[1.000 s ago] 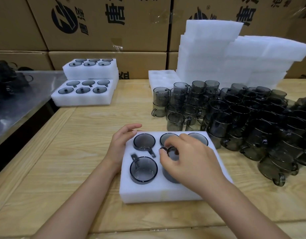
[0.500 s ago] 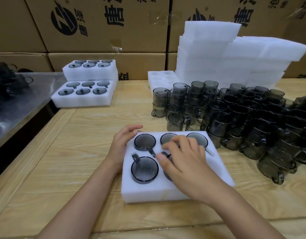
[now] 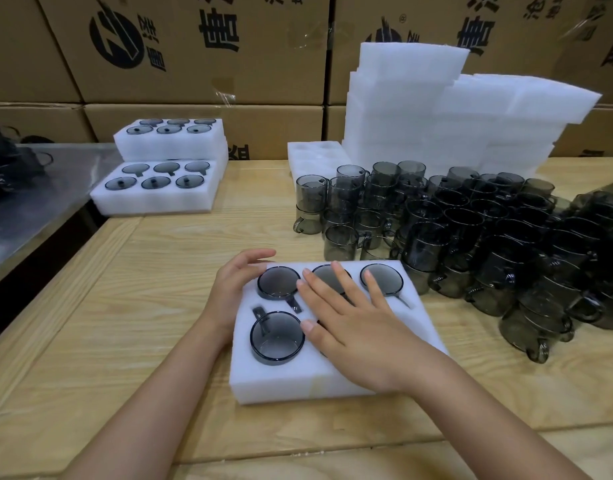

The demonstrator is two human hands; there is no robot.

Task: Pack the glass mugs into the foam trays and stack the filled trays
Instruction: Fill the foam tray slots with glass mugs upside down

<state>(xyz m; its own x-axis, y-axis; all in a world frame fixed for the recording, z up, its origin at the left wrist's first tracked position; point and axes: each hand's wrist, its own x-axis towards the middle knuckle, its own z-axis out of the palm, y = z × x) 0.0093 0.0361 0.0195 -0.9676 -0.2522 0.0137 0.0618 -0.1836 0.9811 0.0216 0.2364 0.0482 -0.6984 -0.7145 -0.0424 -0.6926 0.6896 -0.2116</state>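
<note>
A white foam tray (image 3: 284, 382) lies on the wooden table in front of me, with smoky grey glass mugs (image 3: 276, 337) set in its pockets. My right hand (image 3: 353, 320) lies flat over the tray's middle, fingers spread across the mugs, hiding the near middle and near right pockets. My left hand (image 3: 236, 282) rests on the tray's far left corner with its fingers straight. A crowd of loose grey mugs (image 3: 471, 244), some stacked in pairs, stands to the right.
Filled foam trays (image 3: 159, 188) are stacked at the far left. Empty foam trays (image 3: 436, 116) are piled at the back, with one low tray (image 3: 315, 157) beside them. Cardboard boxes (image 3: 194, 46) wall off the rear. A metal surface (image 3: 31, 209) adjoins the table's left edge.
My right hand let go of the mug it was setting into the near middle pocket and flattened out over the tray. My left hand stayed on the tray's corner.
</note>
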